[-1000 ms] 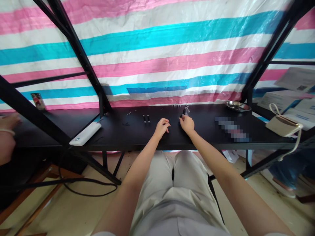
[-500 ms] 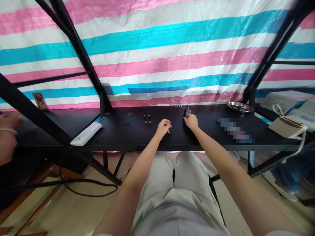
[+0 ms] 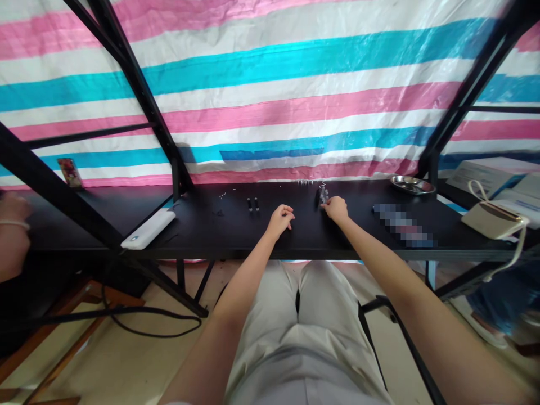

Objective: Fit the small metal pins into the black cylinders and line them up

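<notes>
My left hand rests on the black table with its fingers curled loosely; nothing shows in it. My right hand lies further right, its fingertips pinched at a small dark and silvery part that stands near the table's back. Two small black cylinders lie left of my left hand. A row of tiny pale pins sits along the back edge.
A white power bank lies at the table's left front, a metal dish at the back right. A white case with a cord and boxes sit far right. Another person's hand shows at the left edge. Black frame bars cross overhead.
My right hand has slid to the right along the table, staying at the small part. The left hand has stayed put.
</notes>
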A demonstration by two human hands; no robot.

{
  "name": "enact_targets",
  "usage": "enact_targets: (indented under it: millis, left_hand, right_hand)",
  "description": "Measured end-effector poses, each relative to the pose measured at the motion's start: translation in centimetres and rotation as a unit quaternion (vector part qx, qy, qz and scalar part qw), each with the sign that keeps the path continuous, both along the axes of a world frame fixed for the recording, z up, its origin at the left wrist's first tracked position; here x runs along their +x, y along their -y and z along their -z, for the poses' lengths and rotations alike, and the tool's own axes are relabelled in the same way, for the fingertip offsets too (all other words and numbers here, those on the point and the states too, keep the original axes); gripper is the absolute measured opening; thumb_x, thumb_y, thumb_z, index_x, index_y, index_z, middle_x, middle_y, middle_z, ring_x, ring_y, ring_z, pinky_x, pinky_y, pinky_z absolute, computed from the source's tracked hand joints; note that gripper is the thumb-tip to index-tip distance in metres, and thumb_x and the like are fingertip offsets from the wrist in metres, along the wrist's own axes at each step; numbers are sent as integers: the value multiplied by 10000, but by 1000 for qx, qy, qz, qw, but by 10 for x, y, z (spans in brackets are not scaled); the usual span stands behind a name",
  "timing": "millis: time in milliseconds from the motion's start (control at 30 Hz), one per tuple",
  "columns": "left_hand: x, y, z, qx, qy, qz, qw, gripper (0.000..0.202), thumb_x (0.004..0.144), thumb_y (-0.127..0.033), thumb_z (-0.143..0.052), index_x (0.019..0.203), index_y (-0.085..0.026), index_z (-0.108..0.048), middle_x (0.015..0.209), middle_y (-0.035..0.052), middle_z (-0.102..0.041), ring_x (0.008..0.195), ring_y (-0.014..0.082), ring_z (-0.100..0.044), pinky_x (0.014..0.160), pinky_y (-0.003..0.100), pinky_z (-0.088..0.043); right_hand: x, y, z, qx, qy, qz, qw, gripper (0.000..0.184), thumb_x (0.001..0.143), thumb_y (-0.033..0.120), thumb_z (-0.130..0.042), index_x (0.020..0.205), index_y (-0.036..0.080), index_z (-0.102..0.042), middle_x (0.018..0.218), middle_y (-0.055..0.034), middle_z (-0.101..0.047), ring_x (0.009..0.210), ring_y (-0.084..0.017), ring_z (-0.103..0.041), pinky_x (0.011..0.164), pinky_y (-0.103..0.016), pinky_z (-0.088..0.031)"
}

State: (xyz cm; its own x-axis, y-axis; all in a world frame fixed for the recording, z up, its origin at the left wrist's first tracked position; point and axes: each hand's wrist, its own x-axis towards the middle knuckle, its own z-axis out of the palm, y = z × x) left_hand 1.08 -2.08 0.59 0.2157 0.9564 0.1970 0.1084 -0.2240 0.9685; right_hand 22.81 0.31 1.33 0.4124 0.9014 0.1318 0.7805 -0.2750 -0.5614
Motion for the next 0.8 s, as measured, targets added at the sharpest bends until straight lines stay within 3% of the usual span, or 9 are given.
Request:
enact_targets:
  millis: [200,567,800]
  left_hand:
    - [0,0,0,-1,1,0,1000,142,680,-115,-507,810,-167,-486,673,-41,-581,350,29,-459,382,158,-319]
    - [0,0,1,-4,5,-2,1000,141,674,-117,-524,800,-169,-489,656,-53,-570,346,29,-458,393,166,-322]
    - [0,0,1,7,3,2,1000,134,676,-115,-515,796,-169,-488,663,-48,-570,347,35,-464,412,180,-348]
  right_hand:
    - [5,3,0,-5,19,20,1000,274,718,410,-652,828,164,-704,824,-119,-670,821,-222,-632,729,-317,-478]
    - [1,4,-5,-31,31,18,999,314,707,406,-667,913,170,-691,952,-140,-654,920,-261,-623,756,-347,-475]
    - [-1,11,-10,-53,73,11,996,367,698,406,-674,921,115,-656,920,-169,-649,903,-265,-624,734,-342,-482]
